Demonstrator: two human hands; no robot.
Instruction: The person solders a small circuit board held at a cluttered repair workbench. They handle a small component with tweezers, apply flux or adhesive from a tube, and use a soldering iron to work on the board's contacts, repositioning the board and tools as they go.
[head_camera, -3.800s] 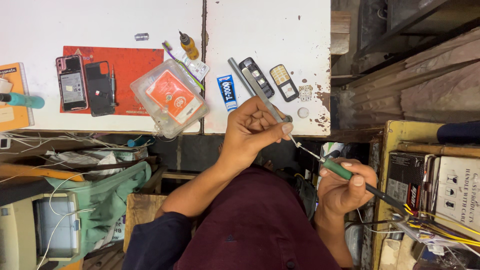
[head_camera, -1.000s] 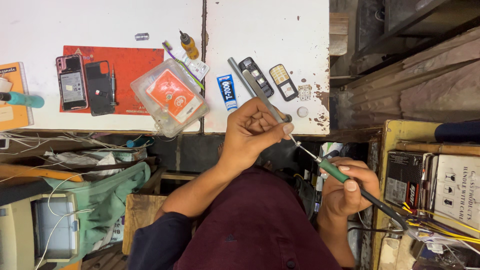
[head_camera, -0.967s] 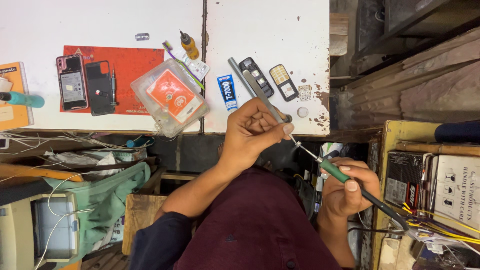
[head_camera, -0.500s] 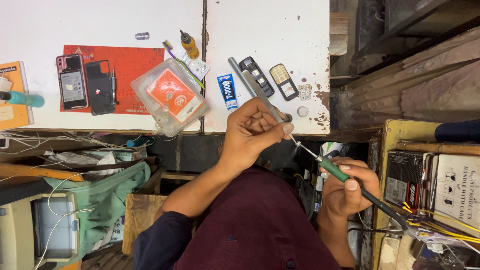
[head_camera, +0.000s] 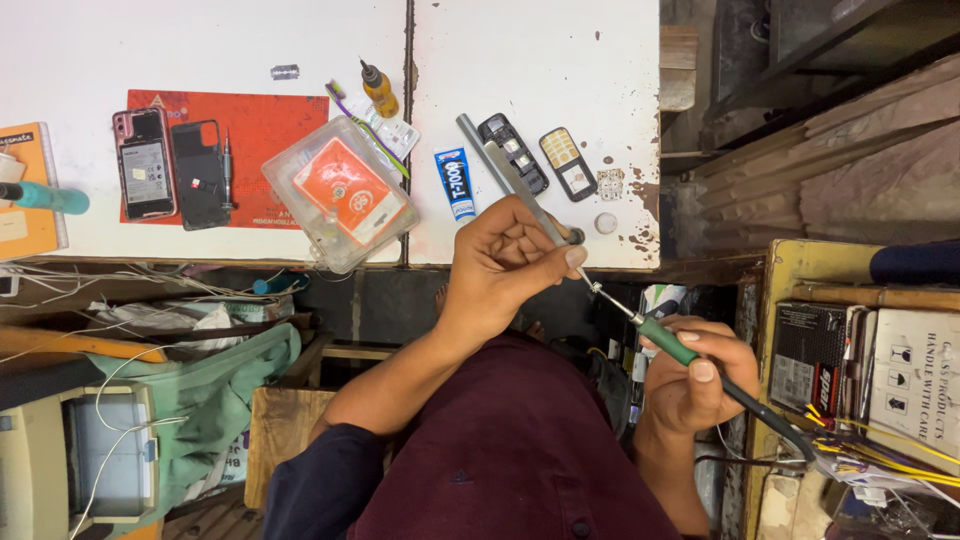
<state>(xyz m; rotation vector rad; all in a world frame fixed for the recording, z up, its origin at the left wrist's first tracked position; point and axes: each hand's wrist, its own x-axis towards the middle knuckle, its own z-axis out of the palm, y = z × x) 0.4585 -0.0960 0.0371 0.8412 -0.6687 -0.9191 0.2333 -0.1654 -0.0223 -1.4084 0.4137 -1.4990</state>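
At the centre of the frame the left hand (head_camera: 505, 255) pinches a small part, too tiny to identify, between thumb and curled fingers (head_camera: 572, 256) at the lower edge of the white desk (head_camera: 540, 60). At lower right the right hand (head_camera: 700, 375) is closed around a green-handled soldering iron (head_camera: 668, 341), tip meeting that part. Two opened keypad phones (head_camera: 540, 152) lie just above.

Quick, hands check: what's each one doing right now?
Left hand: closed, pinching tweezers at the white table's edge.
Right hand: closed around the green-handled soldering iron, tip pointing toward the left fingertips.
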